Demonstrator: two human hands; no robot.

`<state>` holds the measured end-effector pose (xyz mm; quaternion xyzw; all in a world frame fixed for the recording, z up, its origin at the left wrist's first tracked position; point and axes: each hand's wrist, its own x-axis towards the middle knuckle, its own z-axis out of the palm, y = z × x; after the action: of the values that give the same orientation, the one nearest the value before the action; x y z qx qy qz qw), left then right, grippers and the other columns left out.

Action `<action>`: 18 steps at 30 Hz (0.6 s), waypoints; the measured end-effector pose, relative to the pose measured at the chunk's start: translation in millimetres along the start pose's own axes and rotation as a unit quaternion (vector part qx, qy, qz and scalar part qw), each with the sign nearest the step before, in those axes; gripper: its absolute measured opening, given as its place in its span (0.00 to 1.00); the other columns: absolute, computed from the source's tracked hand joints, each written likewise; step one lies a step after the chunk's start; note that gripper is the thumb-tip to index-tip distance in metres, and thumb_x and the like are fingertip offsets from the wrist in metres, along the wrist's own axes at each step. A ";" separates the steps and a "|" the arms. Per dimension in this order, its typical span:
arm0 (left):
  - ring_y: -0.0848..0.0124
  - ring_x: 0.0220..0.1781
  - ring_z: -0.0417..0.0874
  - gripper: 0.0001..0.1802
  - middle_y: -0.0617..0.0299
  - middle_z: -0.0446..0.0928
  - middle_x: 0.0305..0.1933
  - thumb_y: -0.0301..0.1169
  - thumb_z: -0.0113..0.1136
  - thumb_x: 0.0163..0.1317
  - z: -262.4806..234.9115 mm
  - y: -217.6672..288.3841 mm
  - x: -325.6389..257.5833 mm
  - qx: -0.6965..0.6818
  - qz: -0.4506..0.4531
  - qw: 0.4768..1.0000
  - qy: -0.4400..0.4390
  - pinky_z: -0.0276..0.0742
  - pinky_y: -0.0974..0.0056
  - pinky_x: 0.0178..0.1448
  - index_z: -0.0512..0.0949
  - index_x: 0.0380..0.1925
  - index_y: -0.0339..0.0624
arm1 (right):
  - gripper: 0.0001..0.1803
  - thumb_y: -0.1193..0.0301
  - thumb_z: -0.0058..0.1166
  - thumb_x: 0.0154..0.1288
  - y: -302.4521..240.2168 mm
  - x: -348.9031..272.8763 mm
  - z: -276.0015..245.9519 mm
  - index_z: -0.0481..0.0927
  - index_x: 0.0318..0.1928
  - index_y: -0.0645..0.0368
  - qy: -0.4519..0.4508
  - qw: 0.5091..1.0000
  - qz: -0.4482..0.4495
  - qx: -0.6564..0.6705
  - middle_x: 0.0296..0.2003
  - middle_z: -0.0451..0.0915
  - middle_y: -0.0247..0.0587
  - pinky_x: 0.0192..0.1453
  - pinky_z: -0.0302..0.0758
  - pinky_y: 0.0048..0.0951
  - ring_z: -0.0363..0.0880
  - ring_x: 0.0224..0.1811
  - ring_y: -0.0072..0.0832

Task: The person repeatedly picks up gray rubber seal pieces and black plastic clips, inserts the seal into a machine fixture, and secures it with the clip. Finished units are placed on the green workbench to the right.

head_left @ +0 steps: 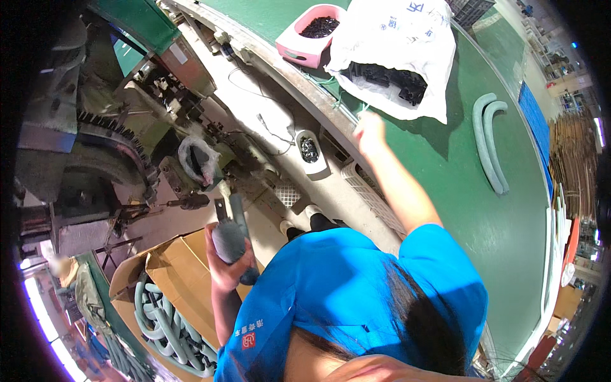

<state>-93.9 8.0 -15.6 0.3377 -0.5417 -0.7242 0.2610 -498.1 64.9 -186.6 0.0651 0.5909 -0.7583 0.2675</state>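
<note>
My left hand [228, 266] is closed around a dark grey, rounded piece [228, 240] with a dark tube beside it and a flat black tab at its upper end. It is held low at my left, above the open carton. My right hand [370, 132] reaches to the near edge of the green table [439, 184], its fingers drawn together. Thin green cord [340, 95] runs along that edge up to the fingertips; what they grip is too small to make out. Just beyond lies a white woven sack [396, 54], its open mouth showing black parts [388, 79].
A pink tub [304, 48] of small black pieces stands beside the sack. Two curved grey-green tubes [489, 143] lie farther right. At left are a toothed machine [108, 153] and a carton [184, 270] of similar tubes. A white container [310, 167] sits on the floor.
</note>
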 end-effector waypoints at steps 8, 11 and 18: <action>0.71 0.21 0.75 0.36 0.56 0.72 0.27 0.15 0.60 0.43 -8.2 -6.0 -5.1 -0.003 -0.070 0.998 -0.001 0.74 0.66 0.24 0.57 0.53 0.43 | 0.12 0.85 0.38 0.61 -22.1 144.9 -58.0 0.69 0.46 0.73 -0.009 0.999 0.011 0.051 0.40 0.74 0.53 0.54 0.77 0.35 0.77 0.42 0.39; 0.70 0.29 0.77 0.39 0.57 0.73 0.33 0.20 0.65 0.42 -11.0 -0.1 -9.4 0.033 -0.107 0.994 -0.001 0.75 0.66 0.30 0.57 0.56 0.42 | 0.12 0.85 0.36 0.64 9.2 126.1 -19.3 0.68 0.48 0.74 -0.155 0.986 -0.021 -0.056 0.42 0.74 0.55 0.54 0.78 0.35 0.77 0.47 0.41; 0.74 0.31 0.76 0.40 0.61 0.73 0.31 0.21 0.67 0.40 -18.0 -6.2 -23.3 0.140 -0.041 0.989 -0.026 0.74 0.68 0.33 0.57 0.55 0.40 | 0.14 0.79 0.48 0.66 20.7 -33.2 120.4 0.68 0.50 0.70 -0.371 0.900 0.210 -0.086 0.46 0.77 0.57 0.53 0.80 0.29 0.80 0.49 0.42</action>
<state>-65.2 16.1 -20.1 0.3741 -0.6297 -0.6601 0.1668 -433.8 -39.5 -155.3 -0.1214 0.4842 -0.6002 0.6250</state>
